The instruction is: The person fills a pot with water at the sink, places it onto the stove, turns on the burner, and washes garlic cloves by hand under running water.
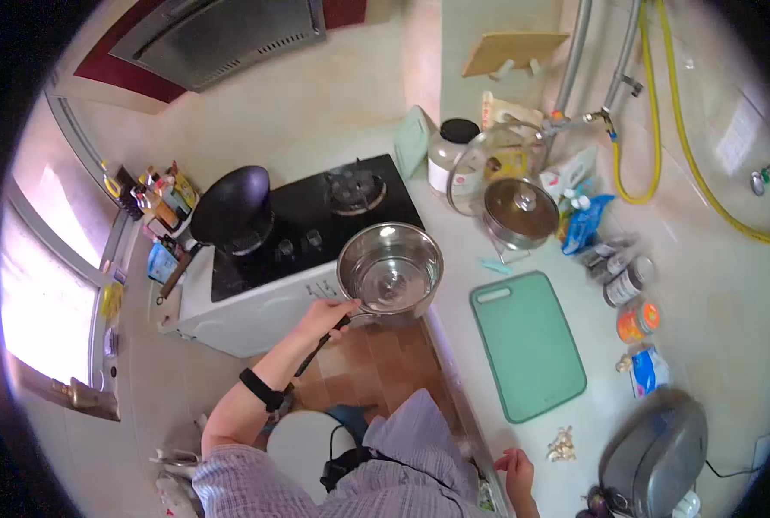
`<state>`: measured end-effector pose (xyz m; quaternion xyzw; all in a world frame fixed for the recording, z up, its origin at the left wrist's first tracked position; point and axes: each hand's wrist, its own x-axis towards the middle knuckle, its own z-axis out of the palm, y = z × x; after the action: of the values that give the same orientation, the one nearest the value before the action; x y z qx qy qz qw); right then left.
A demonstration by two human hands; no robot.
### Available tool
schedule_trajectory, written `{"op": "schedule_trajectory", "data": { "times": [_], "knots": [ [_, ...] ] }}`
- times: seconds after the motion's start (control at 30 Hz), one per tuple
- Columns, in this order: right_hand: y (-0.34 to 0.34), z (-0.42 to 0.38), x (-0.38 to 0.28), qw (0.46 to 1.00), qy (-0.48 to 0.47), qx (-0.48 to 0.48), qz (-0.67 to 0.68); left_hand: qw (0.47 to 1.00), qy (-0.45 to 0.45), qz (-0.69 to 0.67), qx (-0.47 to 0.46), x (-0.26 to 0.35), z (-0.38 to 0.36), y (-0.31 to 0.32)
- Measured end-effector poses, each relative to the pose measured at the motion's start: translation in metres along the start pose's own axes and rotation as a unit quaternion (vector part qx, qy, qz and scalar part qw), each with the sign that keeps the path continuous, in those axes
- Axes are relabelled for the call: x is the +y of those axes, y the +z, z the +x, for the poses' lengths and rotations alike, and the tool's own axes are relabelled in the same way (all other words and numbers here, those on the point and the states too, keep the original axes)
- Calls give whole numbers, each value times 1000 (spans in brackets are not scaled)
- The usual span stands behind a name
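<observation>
My left hand point(326, 319) is closed around the handle of a shiny steel saucepan point(348, 274), held up between the stove and the counter. Its inside gleams; clear liquid seems to lie in the bottom, though reflections make this unsure. Low at the counter's near edge, my right hand point(516, 470) holds nothing, with its fingers loosely apart. Closest to it lies a small pile of garlic cloves point(562, 445). Beyond the pile, a green cutting board point(530, 350) lies flat on the counter.
A black wok point(232, 207) sits on the left burner of the black gas stove point(303, 226). A lidded pot point(520, 216), a large jar point(451, 155) and several seasoning containers line the wall. A grey appliance point(661, 457) stands at the lower right. Yellow hoses point(659, 112) hang above.
</observation>
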<state>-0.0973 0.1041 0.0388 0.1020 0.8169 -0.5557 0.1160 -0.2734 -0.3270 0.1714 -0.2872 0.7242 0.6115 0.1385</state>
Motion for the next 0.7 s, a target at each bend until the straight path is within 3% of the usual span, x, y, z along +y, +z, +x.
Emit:
{"op": "schedule_trajectory", "data": {
  "times": [0.17,0.3,0.47,0.7],
  "knots": [
    [41,52,-58,1000,8,-18,-8,999,17,-44,6,16,60,-56],
    [90,127,-92,1000,9,2,3,996,20,69,49,42,116,-109],
    [150,197,-176,999,-5,-35,8,999,9,34,16,79,186,-163],
    [194,258,-196,996,5,-60,-65,999,22,38,23,115,276,-195]
  ]
}}
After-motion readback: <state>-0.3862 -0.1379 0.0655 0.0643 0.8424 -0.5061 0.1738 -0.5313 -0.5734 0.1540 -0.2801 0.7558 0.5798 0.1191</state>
